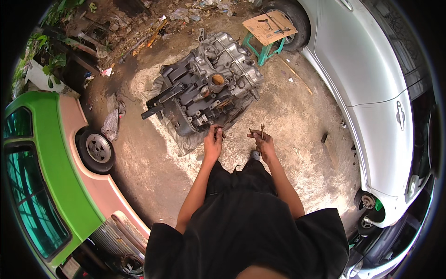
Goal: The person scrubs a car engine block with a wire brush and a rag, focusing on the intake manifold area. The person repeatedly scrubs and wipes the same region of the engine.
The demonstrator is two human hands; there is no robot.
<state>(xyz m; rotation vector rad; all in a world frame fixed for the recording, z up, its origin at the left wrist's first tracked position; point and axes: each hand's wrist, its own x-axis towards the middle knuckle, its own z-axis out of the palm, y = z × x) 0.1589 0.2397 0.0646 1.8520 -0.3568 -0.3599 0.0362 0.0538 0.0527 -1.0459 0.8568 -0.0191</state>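
A car engine [204, 86] of dark and silvery metal lies on a grey sheet [186, 145] on the ground in front of me. My left hand [214, 138] is beside its near edge with the fingers curled together. Whatever it may hold is too small and dark to name. My right hand [264, 144] is apart from the engine, to its lower right, and closed around a wrench [263, 130]. The wrench's forked end sticks up past the fingers. Another thin piece of metal pokes out on the left side of that hand.
A green stool [265, 50] with a board [269, 27] and tools on top stands at the far right. A silver car [357, 56] flanks the right side, a green and pink vehicle [69, 149] the left. Litter and a crumpled cloth [111, 122] lie on the ground.
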